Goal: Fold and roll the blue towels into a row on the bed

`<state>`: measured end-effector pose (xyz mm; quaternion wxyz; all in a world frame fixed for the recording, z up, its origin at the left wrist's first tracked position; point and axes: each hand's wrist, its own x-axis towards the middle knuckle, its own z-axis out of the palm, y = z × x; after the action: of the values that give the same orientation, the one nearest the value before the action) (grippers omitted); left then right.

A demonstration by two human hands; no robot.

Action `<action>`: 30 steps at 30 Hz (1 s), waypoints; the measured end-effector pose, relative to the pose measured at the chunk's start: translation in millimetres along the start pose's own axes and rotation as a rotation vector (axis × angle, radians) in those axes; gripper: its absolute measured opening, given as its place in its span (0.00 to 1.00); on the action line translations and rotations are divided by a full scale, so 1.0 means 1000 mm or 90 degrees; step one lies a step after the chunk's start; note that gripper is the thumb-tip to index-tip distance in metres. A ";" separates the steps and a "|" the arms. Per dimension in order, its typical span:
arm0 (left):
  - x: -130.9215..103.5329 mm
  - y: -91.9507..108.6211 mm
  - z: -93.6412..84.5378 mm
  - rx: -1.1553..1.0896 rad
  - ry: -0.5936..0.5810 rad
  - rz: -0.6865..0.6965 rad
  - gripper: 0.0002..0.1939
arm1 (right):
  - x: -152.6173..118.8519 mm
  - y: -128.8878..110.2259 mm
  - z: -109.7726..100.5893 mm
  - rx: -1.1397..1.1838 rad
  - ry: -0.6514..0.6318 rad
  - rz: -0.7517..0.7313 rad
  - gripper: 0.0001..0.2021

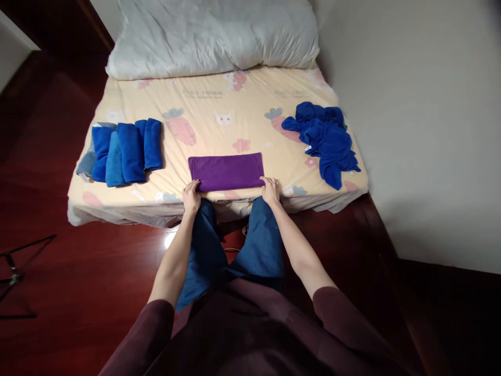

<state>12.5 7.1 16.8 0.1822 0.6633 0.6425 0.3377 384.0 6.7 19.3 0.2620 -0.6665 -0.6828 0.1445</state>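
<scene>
At the middle of the bed's (250,120) near edge, the purple cloth (227,171) is laid flat, its long axis set roughly parallel to that edge, its short ends turned to the bed's sides. Its near corners are pinched by the left hand (191,197) and right hand (271,191). Folded blue towels (131,151) are lined up at the bed's left, crumpled blue cloths (331,143) heaped at its right

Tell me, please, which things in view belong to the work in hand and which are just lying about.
Belonging:
flat purple rectangular cloth, left hand and right hand at its near corners
folded blue cloths, probably
crumpled blue cloth pile, probably

Lying about, seemingly:
puffy pale quilt
thin black stand
</scene>
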 end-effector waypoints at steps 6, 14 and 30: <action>-0.002 -0.006 -0.003 -0.069 0.040 0.016 0.34 | 0.001 0.002 0.000 -0.002 0.010 -0.001 0.25; -0.003 -0.007 -0.002 -0.093 0.064 -0.018 0.30 | -0.002 0.001 -0.002 0.004 0.047 0.039 0.21; -0.003 -0.004 0.000 -0.097 0.150 -0.115 0.14 | -0.001 0.005 0.002 0.104 0.095 0.081 0.23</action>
<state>9.9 4.6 13.3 0.1852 0.5427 0.6889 0.4434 386.9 6.2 14.8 0.3555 -0.6937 -0.6040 0.1662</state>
